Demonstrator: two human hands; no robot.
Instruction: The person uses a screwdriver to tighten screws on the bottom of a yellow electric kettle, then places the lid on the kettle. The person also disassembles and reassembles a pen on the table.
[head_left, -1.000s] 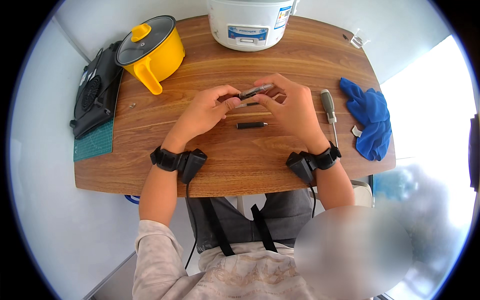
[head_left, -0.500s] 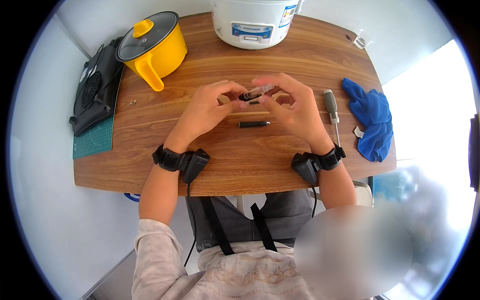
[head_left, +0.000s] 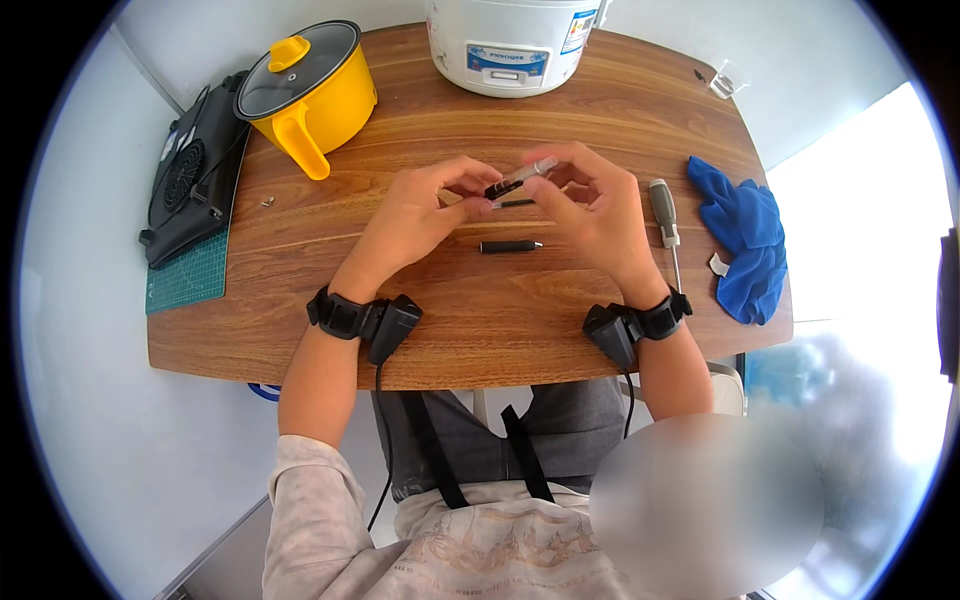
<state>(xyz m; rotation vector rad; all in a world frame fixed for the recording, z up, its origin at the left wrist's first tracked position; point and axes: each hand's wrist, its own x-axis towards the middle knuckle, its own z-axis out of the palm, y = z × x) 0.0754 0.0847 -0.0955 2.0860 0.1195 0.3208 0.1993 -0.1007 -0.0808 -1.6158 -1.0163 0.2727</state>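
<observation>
My left hand [head_left: 435, 198] is closed, its thumb and fingertips pinching the dark end of a clear pen barrel [head_left: 540, 167]. The barrel slants up to the right, above the tabletop. My right hand [head_left: 595, 205] curls in from the other side, with thumb and forefinger about the barrel's clear end. A thin dark pen refill [head_left: 516, 203] shows just below the barrel, between the two thumbs; whether a hand holds it, I cannot tell. On the table below lies a black pen grip section [head_left: 508, 247] with a metallic tip pointing right.
A grey-handled screwdriver [head_left: 664, 208] and a crumpled blue cloth [head_left: 745, 235] lie to the right. At the back stand a yellow pot [head_left: 335, 110] and a white rice cooker [head_left: 505, 85]. Far left, a black device [head_left: 190, 180] rests on a green mat [head_left: 190, 272]. Small metal bits [head_left: 268, 201] lie nearby.
The clear barrel has tilted up more and moved slightly right. My right hand has shifted a little to the right, showing more of the thin refill. My left hand has barely moved.
</observation>
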